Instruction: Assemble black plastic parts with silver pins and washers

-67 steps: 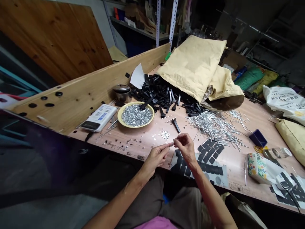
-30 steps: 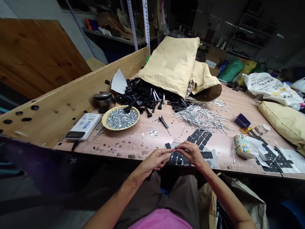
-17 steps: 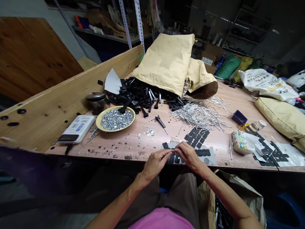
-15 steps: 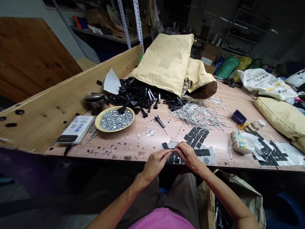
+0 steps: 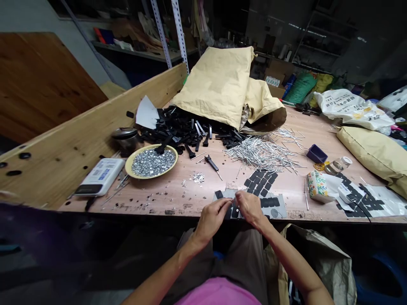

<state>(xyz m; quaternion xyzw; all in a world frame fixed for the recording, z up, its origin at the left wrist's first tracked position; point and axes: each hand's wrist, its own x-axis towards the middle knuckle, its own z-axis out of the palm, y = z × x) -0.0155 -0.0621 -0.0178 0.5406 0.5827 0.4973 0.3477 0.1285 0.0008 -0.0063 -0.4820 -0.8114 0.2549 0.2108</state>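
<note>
My left hand (image 5: 211,217) and my right hand (image 5: 249,206) meet at the front edge of the bench, fingertips nearly touching. The fingers of both are pinched together; what lies between them is too small to make out. Under them is a grey sheet (image 5: 280,210) bearing rows of black rounded pads (image 5: 269,202). A small washer lies on one pad just below my fingers. More black pads (image 5: 260,181) run behind the sheet. A black-handled piece with a metal pin (image 5: 212,163) and a little heap of washers (image 5: 199,178) lie farther left.
A yellow bowl of washers (image 5: 127,166), a white device (image 5: 101,176) and a lidded metal pot (image 5: 125,142) stand left. Behind are black plastic parts (image 5: 178,127), metal pins (image 5: 260,151) and a paper sack (image 5: 216,87). A floral box (image 5: 316,186) and purple tray (image 5: 316,154) stand right.
My right hand has turned, its fingers curling in more. My left hand stays pinched close beside it. The whole view has shifted slightly.
</note>
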